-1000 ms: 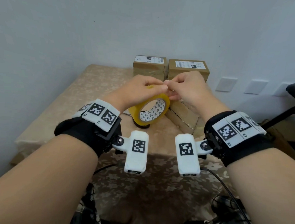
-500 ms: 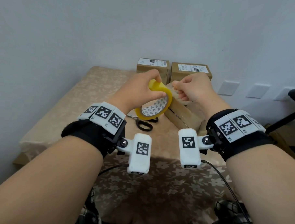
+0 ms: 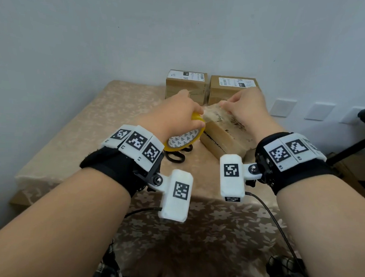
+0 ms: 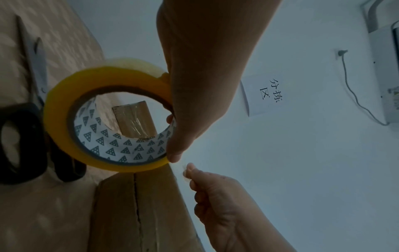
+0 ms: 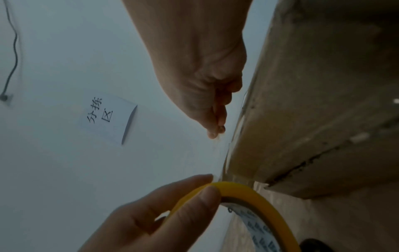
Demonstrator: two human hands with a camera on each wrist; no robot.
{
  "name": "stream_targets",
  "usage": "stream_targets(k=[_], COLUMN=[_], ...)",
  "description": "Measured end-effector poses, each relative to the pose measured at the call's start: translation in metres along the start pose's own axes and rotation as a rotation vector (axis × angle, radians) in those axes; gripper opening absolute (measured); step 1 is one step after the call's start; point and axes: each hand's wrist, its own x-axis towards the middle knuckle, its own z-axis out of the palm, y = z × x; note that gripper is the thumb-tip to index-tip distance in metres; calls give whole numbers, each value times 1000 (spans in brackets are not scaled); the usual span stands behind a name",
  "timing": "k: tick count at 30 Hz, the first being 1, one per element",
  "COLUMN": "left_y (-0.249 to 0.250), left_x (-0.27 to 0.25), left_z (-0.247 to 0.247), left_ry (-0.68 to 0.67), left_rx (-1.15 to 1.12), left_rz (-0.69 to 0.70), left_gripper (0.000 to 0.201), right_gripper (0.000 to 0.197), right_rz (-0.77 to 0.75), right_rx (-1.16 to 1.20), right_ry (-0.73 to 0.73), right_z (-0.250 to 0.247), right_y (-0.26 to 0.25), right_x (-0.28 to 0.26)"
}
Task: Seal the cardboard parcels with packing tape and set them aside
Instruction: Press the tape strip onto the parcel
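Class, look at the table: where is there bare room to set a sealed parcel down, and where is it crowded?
Bare cloth lies along the table's left side, between the wall edge and the scissors, and in front near the wrists. It is crowded at the middle and back: the open parcel, the tape roll and two labelled boxes.

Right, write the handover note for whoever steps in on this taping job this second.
Left hand grips the yellow tape roll, held up beside the near parcel.
Right hand pinches the free tape end over that parcel's far end; a clear strip spans the two hands.
Near parcel lies at an angle mid-table, its seam still showing a dark gap and no tape pressed down yet.
Two labelled parcels stand at the back by the wall; at least one shows tape.
Scissors lie on the cloth under the roll.
Left: stick the strip down, cut it, set the parcel aside.
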Motion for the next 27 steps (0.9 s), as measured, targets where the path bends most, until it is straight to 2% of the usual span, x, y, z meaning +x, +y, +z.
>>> stream_targets(k=[13,14,17,19,20,21,23,24,25,27], left_y=[4,4,6,7,7,7,5,4,3,2], left_x=[11,12,14,16,17,17,17,17,17,15], left_z=[7,9,12,13,14,14,15,15,16,17], left_ry=[-41,-44,-53,-52,-48,-44,-40,-37,-32,-18], left_rx=[34,38,50,52,51,48,41,40,39,48], left_rz=[4,4,8,15,19,25,43,46,42,36], left_gripper=[42,41,41,42,42,40,36,34,34,36], right_gripper=[17,24,65,59,50,44,44,48,52,59], right_rz=[11,4,1,-113,-221,-344,-502,-494,-426,-269], right_rx=[-93,-90,-193,-334,-360,-361,-425,-505,-585,-678], right_ry=[14,25,58,91,58,-47,-363,-481,-538,-504], right_z=[7,8,6,1,-1,-3,-3,-2,-3,-4], right_y=[12,13,23,26,25,22,18,20,23,30], right_x=[9,8,8,6,4,0,-12,-16,-19,-19])
